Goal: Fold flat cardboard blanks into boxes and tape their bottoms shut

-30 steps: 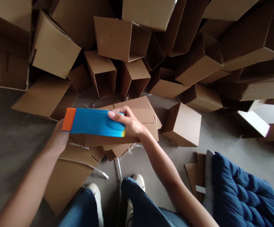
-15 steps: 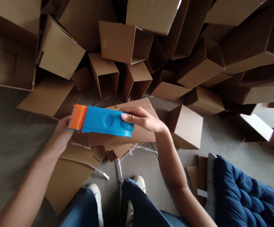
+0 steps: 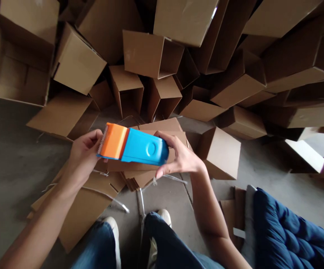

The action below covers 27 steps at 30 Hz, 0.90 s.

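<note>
A blue tape dispenser [image 3: 143, 147] with an orange front part and a toothed cutting edge is held in the air between both hands. My left hand [image 3: 85, 155] is closed at the toothed end, with some fingertips showing beneath it. Whether it also pinches a strip of tape I cannot make out. At the rounded blue end, my right hand [image 3: 180, 155] curves round the dispenser, thumb below and fingers above. Under the dispenser lies a stack of flat cardboard [image 3: 162, 125].
Open cardboard boxes [image 3: 143, 52] crowd the floor ahead, with one box [image 3: 220, 153] right of the stack. Flattened cardboard [image 3: 86, 209] and loose white strapping [image 3: 142, 201] lie near my feet. A navy tufted cushion [image 3: 287, 231] is at the lower right.
The tape dispenser has shifted right and tilted, showing more of its orange part. My right thumb has moved from its top face to below the rounded end. My left hand moved right with it.
</note>
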{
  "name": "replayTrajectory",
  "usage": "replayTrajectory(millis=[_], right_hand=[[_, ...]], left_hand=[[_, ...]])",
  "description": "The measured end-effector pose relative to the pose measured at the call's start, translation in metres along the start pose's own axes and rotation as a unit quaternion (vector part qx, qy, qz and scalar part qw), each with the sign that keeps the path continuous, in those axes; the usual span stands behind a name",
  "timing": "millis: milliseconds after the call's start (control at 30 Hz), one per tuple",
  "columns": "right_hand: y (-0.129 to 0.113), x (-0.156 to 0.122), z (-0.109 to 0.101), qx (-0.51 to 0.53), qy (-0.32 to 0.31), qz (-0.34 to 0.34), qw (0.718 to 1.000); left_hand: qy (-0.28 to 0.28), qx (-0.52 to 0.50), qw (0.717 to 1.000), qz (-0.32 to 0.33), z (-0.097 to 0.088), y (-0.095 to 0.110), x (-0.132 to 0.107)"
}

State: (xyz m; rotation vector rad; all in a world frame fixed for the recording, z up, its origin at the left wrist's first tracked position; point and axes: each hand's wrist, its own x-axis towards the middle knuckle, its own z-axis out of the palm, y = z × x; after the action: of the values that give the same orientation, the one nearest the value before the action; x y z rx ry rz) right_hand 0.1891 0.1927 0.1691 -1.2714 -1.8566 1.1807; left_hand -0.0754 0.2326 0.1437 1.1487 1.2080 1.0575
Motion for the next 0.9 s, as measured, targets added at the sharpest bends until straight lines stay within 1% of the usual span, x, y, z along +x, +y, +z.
replayTrajectory(millis=[100, 233, 333, 400, 500, 567, 667, 700, 800, 900], right_hand=[[-0.003, -0.001, 0.006, -0.04, 0.015, 0.002, 0.999], [-0.001, 0.0, 0.009, -0.04, 0.041, -0.019, 0.998], [0.002, 0.001, 0.01, -0.033, 0.042, -0.031, 0.998], [0.005, 0.0, 0.009, -0.031, 0.04, -0.037, 0.998], [0.01, -0.002, 0.005, -0.029, 0.026, -0.049, 0.998], [0.013, -0.005, 0.002, -0.027, 0.011, -0.056, 0.998], [0.016, -0.008, -0.001, -0.034, -0.01, -0.061, 0.998], [0.016, -0.009, -0.002, -0.038, -0.017, -0.063, 0.997], [0.015, -0.011, -0.003, -0.051, -0.037, -0.075, 0.995], [0.016, -0.012, -0.004, -0.058, -0.045, -0.077, 0.994]], left_hand=[[0.008, -0.016, 1.0, -0.006, 0.003, 0.004, -0.001], [0.015, -0.013, 1.0, 0.009, 0.006, 0.005, -0.001], [0.0, -0.01, 1.0, 0.016, 0.005, 0.004, -0.001], [-0.017, -0.002, 1.0, -0.008, 0.002, 0.002, 0.0], [-0.02, 0.018, 0.997, -0.075, -0.007, 0.002, 0.003], [-0.048, 0.036, 0.991, -0.118, -0.015, 0.006, 0.005], [-0.136, 0.075, 0.977, -0.149, -0.027, 0.016, 0.006], [-0.158, 0.088, 0.971, -0.155, -0.03, 0.02, 0.006], [-0.198, 0.122, 0.958, -0.166, -0.035, 0.031, 0.003], [-0.22, 0.122, 0.951, -0.181, -0.038, 0.034, 0.001]])
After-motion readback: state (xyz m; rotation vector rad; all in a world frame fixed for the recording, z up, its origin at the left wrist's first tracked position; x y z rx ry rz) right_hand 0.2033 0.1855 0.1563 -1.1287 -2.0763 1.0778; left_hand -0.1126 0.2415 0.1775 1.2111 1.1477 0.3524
